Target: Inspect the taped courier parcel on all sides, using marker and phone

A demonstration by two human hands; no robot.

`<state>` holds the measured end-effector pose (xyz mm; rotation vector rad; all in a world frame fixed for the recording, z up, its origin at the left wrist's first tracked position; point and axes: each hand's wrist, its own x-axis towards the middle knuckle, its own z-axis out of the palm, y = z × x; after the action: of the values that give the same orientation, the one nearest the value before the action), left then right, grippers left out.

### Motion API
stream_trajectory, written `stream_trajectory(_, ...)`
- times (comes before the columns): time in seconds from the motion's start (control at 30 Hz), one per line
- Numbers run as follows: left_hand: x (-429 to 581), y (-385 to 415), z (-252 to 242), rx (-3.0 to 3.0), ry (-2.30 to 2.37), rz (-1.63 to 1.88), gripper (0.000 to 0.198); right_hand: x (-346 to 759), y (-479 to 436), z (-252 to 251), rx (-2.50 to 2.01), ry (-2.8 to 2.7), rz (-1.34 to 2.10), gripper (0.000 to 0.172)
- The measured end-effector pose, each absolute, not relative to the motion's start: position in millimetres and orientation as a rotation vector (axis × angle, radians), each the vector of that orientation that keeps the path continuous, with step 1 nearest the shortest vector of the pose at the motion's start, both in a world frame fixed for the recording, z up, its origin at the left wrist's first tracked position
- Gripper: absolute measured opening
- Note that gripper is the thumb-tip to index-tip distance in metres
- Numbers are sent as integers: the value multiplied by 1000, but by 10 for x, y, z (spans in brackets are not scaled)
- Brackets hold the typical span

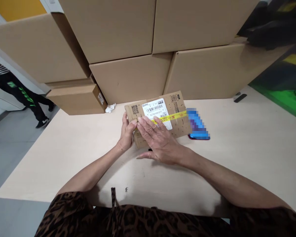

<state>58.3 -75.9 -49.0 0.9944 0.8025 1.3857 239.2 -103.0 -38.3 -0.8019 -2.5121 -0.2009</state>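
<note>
A small brown cardboard box (182, 126) is tilted in front of me over the pale table. On its face are a white shipping label (153, 110) with a barcode and a strip of yellow tape (176, 116) running lengthwise. My left hand (126, 134) grips the box's left end, thumb on top and fingers behind the edge. Across the lower left of the face lies my right hand (162, 141), its fingers stretched over the tape and label and its thumb held apart below the near edge. The underside of the box is hidden.
A blue pixelated flat object (197, 124) lies just right of the box. Large cartons (133, 79) stack along the table's back, with a smaller carton (76, 98) at left. Crumpled white paper (110, 108) and a black piece (240, 98) lie near them. A person's legs (19, 89) show far left.
</note>
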Motion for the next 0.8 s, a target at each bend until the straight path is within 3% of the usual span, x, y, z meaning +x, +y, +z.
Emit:
stream_trajectory(0.07, 566, -761, -494, 1040, 849, 1376, 98, 2440, -1009, -371, -802, -2510, -256, 110)
stream_trajectory(0.17, 550, -742, -497, 1099, 856, 1343, 95, 2676, -803, -315, -940, -2453, -290, 97)
stream_trajectory(0.3, 496, -690, -483, 1098, 856, 1301, 92, 3010, -516, -126, -1267, -2288, -146, 97)
stream_trajectory(0.43, 375, -653, -408, 1165, 841, 1226, 101, 3286, -481, 173, -1433, -2081, 195, 104)
stream_trajectory(0.6, 248, -658, -308, 1374, 635, 1147, 110, 3597, -553, 356, -1237, -1996, 1040, 81)
stream_trajectory(0.8, 148, -591, -258, 1642, 534, 1073, 119, 3635, -609, 396, -1069, -2078, 1227, 95)
